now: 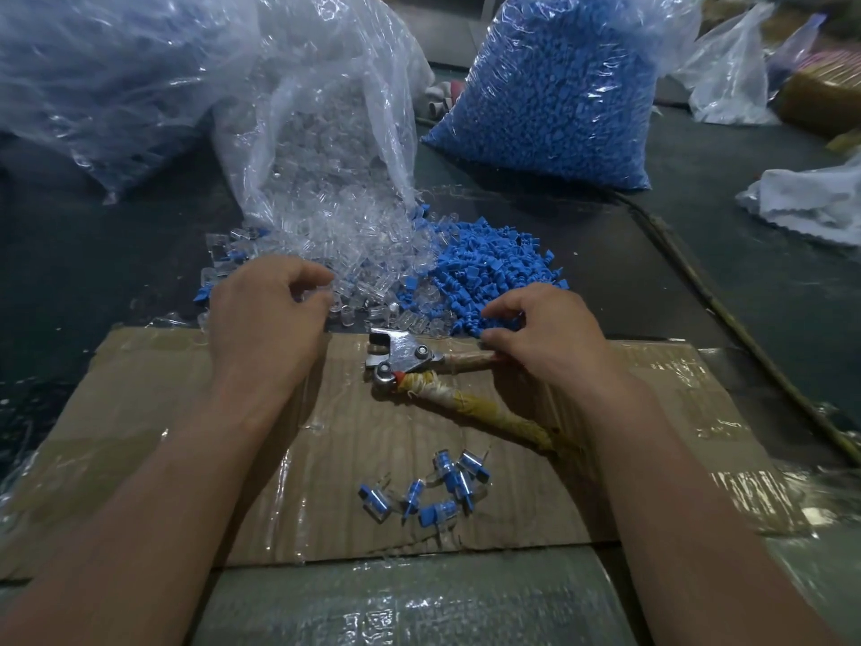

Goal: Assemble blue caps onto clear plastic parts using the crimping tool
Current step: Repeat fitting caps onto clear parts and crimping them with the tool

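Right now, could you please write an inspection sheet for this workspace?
Surface: taped cardboard sheet on dark table.
Job's things: crimping tool on cardboard; clear plastic parts and blue caps piled beyond; assembled pieces nearest.
Clutter: crumpled white sheet.
Grippers: left hand over clear parts, right hand at blue caps; fingers curled, grip unclear.
Cables: thin brown line, cable or stick unclear.
Surroundings: bag of blue caps, bag of clear parts.

Crimping tool (405, 359) (handles splayed) lies before heaped blue caps (489, 268), clear parts (363, 254).

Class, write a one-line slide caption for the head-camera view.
Left hand over the clear parts, right hand at the blue caps; crimping tool and finished pieces lie on cardboard.
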